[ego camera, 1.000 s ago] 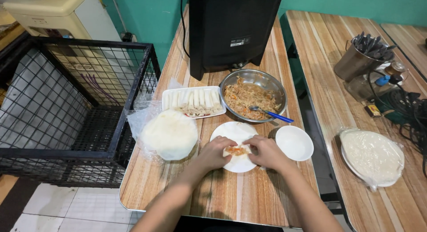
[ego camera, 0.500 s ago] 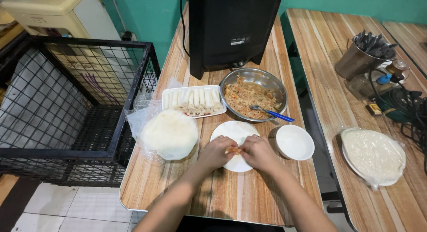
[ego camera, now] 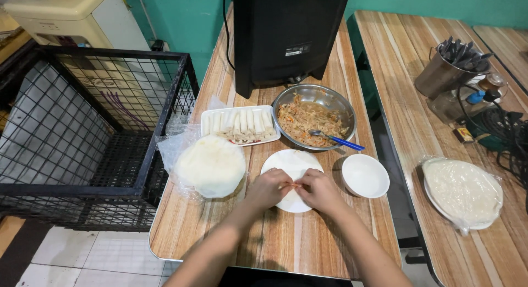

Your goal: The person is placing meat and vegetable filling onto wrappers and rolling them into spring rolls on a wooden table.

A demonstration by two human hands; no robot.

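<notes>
Filling mostly hidden under both hands: left hand [ego camera: 268, 188] and right hand [ego camera: 320, 189] grips pinched on wrapper [ego camera: 291, 165]. Steel bowl [ego camera: 314, 117] holds shredded filling, tray [ego camera: 240, 124] holds rolls.

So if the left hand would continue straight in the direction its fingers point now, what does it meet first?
The left hand points right, toward the right hand. Their fingertips already meet over the filling on the round wrapper, so the right hand comes first; the small white bowl lies beyond it.
</notes>
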